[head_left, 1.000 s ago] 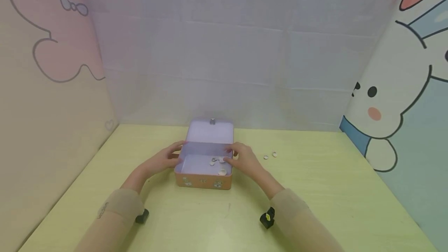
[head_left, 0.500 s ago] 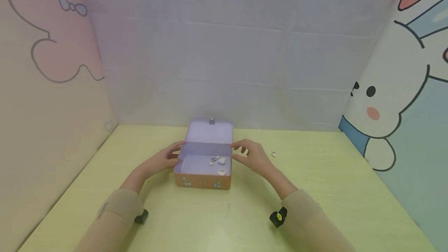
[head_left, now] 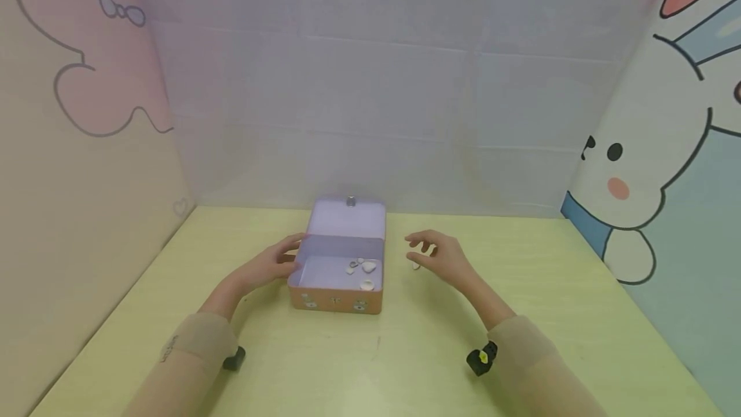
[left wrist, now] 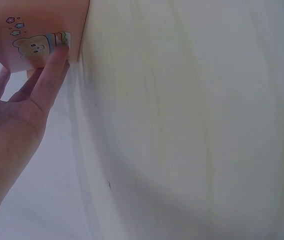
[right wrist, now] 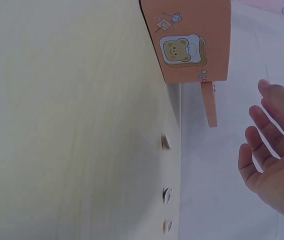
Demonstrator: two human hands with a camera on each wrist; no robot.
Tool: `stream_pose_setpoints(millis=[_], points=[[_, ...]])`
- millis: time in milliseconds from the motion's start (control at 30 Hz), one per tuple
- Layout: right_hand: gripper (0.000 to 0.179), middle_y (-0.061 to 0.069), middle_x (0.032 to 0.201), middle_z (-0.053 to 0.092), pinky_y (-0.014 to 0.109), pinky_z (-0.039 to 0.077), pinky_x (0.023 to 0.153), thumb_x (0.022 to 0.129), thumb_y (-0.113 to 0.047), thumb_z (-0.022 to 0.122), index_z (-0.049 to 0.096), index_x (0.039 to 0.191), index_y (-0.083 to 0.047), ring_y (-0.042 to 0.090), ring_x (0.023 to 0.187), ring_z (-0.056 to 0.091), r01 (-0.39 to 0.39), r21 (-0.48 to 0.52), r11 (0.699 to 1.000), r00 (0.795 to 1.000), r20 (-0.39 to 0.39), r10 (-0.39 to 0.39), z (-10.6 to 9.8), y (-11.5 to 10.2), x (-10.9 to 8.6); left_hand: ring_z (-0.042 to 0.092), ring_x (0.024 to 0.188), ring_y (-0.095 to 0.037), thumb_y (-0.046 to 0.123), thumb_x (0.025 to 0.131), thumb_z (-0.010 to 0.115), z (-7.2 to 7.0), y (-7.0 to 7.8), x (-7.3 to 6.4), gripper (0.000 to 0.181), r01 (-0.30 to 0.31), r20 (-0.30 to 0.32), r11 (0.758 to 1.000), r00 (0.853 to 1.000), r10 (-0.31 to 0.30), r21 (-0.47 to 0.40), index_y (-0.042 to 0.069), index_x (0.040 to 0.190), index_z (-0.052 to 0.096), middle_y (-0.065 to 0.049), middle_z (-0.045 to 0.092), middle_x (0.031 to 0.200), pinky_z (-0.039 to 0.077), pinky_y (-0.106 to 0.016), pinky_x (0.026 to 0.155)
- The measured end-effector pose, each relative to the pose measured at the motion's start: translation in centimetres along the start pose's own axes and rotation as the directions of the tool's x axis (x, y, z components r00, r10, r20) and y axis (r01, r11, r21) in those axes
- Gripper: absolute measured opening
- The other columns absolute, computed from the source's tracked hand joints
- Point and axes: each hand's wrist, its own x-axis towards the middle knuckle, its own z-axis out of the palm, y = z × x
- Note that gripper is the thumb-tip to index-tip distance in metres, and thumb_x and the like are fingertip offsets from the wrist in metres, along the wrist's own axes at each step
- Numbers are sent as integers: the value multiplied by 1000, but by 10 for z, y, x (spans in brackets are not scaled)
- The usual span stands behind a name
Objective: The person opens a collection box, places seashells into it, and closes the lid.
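Note:
An open tin box (head_left: 336, 301), orange outside and lilac inside, stands on the table with its lid (head_left: 346, 219) tipped back. Several small whitish pieces that look like seashells (head_left: 368, 267) lie in its right half. My left hand (head_left: 267, 266) rests against the box's left side; in the left wrist view a fingertip touches the wall by a printed bear. Right of the box, my right hand (head_left: 442, 259) hovers with loosely bent fingers and nothing in them. Below it a small shell (head_left: 415, 266) shows; the right wrist view has 3 small shells (right wrist: 167, 195) on the table.
The yellowish table (head_left: 341, 365) meets a pale back wall (head_left: 370, 114). Side panels with a pink cartoon and a white rabbit (head_left: 642, 166) close it in at left and right. Black wrist cameras (head_left: 482, 359) hang under both sleeves.
My right hand has drawn back out of the box and moved to the right, over the loose shells. The shells in the box are uncovered. My left hand has stayed put.

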Motion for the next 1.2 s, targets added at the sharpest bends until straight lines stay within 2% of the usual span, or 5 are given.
stream_pose_setpoints(millis=[267,733,1033,1200], points=[[32,7,100,68,29,51,70,84,-20,72,67,114,-11,19,85,58,-22,28,999,1000,-10,22,-5,14,-6,27,137,-45,16,95,56,-1,0,1,66,14,-6,1000,1000,-14,14,20,150,20,-21,21,153,38,-53,103],[33,9,102,68,30,47,69,87,-21,69,65,117,-7,20,85,59,-134,70,989,991,-3,134,-3,41,-10,27,136,-46,12,97,52,0,-2,1,63,-6,6,1000,1000,6,11,19,150,20,-22,23,152,38,-54,102],[31,13,105,68,25,44,64,86,-15,69,65,115,-4,21,85,57,-213,68,975,976,55,209,2,51,-8,29,136,-43,13,96,53,-1,-2,1,63,11,-1,1000,1000,-11,8,21,150,20,-19,26,152,40,-51,102],[29,13,102,69,26,45,63,86,-14,69,66,113,-4,20,84,57,-198,25,980,977,91,195,5,57,-4,28,136,-44,12,97,52,0,0,1,63,4,4,1000,1000,-4,4,20,150,20,-20,25,152,39,-52,102]])
